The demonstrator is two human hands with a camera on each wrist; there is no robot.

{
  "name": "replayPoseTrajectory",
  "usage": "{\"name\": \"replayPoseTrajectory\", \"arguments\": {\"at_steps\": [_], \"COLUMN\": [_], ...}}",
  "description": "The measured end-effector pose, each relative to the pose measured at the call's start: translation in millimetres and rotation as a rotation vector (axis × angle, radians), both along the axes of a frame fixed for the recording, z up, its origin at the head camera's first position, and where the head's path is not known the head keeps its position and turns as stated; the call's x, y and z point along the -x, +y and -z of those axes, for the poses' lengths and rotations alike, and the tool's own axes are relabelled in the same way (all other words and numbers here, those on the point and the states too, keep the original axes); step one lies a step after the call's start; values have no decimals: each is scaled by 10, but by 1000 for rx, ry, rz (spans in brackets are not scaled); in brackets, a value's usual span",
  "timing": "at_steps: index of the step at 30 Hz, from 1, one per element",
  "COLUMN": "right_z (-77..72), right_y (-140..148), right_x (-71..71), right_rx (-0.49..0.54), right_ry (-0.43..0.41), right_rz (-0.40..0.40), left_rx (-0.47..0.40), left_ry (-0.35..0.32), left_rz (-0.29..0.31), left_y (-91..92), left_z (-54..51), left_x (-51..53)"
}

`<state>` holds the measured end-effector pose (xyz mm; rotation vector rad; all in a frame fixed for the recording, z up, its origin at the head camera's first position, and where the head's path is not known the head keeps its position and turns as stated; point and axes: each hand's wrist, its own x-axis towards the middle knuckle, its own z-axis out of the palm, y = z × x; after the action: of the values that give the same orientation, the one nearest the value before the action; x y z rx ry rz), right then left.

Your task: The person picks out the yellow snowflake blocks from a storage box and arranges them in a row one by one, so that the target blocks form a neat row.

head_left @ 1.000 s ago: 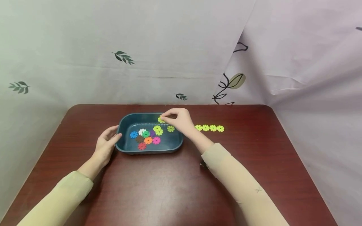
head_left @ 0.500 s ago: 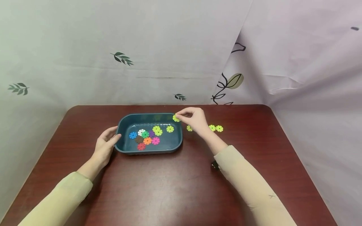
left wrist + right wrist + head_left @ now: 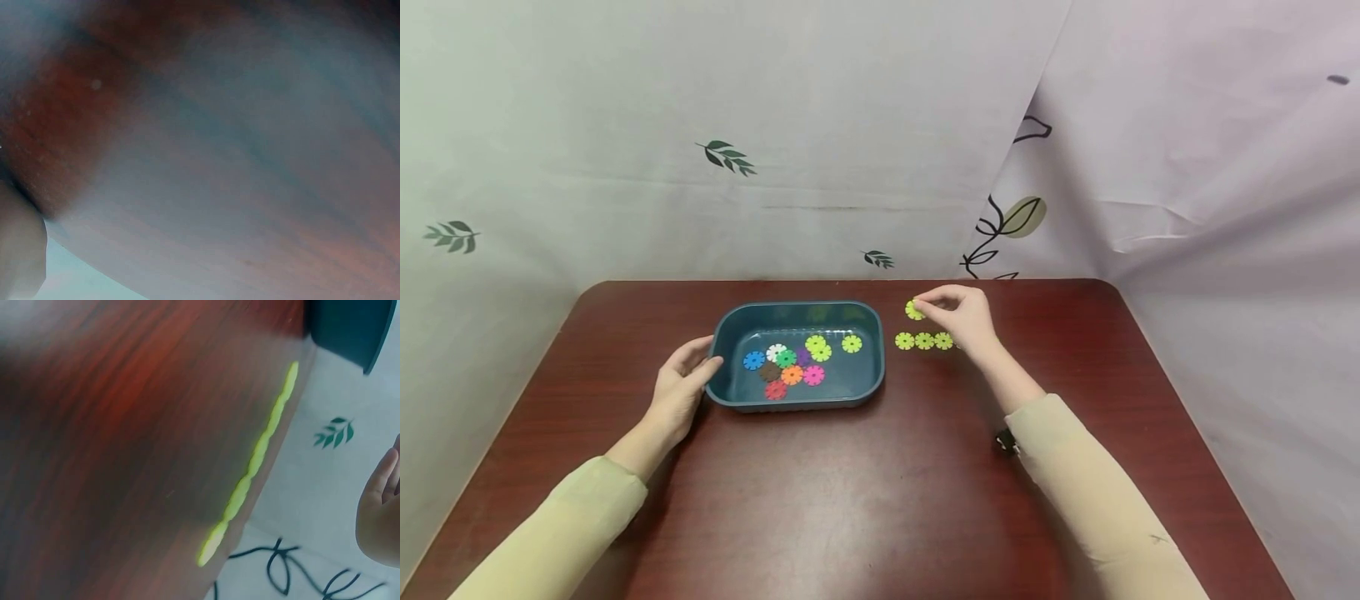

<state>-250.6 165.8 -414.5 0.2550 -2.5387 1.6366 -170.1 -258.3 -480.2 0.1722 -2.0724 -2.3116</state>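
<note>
My right hand (image 3: 962, 321) pinches a yellow-green snowflake disc (image 3: 914, 310) between thumb and fingertips, above the table and to the right of the dark blue tray (image 3: 797, 405). Just below it in the head view, a row of yellow-green discs (image 3: 924, 341) lies on the table, its right end hidden behind the hand. The right wrist view shows this row (image 3: 256, 456) edge to edge, almost side-on. My left hand (image 3: 679, 387) grips the tray's left rim, thumb over the edge. The left wrist view is mostly blurred.
Inside the tray lie loose discs: yellow-green (image 3: 852, 343), blue (image 3: 754, 360), white, green, purple, brown, orange (image 3: 792, 375), pink and red. Under the right wrist is a small black object (image 3: 1006, 442). A patterned cloth (image 3: 820, 167) hangs behind the brown table (image 3: 850, 500).
My right hand has carried the pinched yellow-green disc rightward, from over the tray's back to beyond its right rim. My left hand and the tray stay put.
</note>
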Motion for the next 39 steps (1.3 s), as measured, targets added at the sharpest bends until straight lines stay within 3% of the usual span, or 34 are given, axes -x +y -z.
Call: {"name": "replayPoseTrajectory", "arguments": {"at_steps": [13,21,25,30,39], "right_z": [82,-77,53,232,285], "right_y": [551,768,935,1128,1258], "right_x": [-12,-145,-122,-93,-117], "right_rx": [40,68,77,-20,-101], "right_ry": [-32,-73,-90,-107,-165], "right_rz": [136,177,196,220,198], "left_rx": [-19,-6,5,5,8], "left_ry": [21,20,18,9,7], "left_rz": [6,13,12,11,11], "left_y": [5,2,0,1,-5], "left_z": [1,0,-6,-12,-10], "left_x": [-12,-9,-4,-2,-7]}}
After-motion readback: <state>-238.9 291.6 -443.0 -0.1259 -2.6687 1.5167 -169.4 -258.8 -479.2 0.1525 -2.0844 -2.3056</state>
